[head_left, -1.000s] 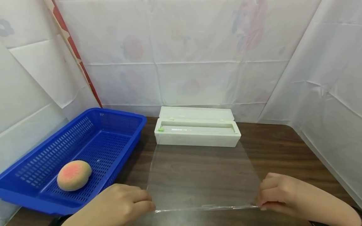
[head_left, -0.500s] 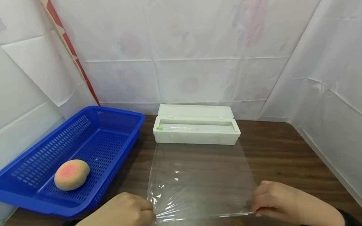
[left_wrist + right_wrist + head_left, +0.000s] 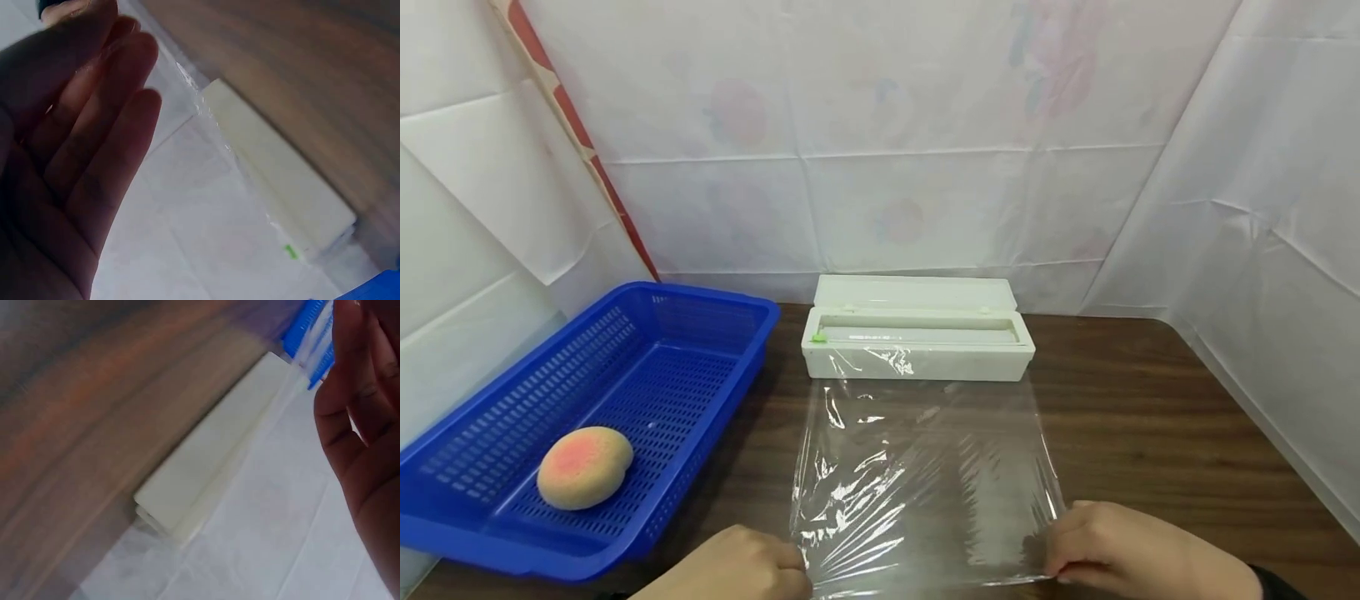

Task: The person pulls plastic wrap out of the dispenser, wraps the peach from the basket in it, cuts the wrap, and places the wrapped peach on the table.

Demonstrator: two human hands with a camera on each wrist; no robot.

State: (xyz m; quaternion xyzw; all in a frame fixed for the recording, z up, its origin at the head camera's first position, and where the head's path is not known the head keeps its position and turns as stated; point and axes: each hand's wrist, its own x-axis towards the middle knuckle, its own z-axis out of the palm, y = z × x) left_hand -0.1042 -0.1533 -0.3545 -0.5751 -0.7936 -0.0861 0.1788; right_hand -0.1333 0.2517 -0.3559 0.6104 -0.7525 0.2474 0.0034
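A sheet of clear plastic wrap [image 3: 917, 483] stretches toward the person from a white wrap dispenser box [image 3: 917, 362], whose lid [image 3: 913, 293] is raised. My left hand [image 3: 741, 567] pinches the near left corner of the film between thumb and index finger; in the left wrist view the other fingers [image 3: 128, 144] of that hand extend loosely. At the near right corner my right hand [image 3: 1120, 550] pinches the film as well. A green slide cutter [image 3: 818, 337] sits at the left end of the box. Bright creases run across the film's left half.
To the left stands a blue plastic basket [image 3: 700, 442] with a peach-like round item [image 3: 585, 468] in it. Pale printed sheeting [image 3: 910, 125] hangs behind and at both sides of the dark wooden table [image 3: 1172, 417].
Both hands have moved nearer the person and lower in the view, drawing the film longer. The film has gone from smooth to shiny and creased. The head view has shifted slightly.
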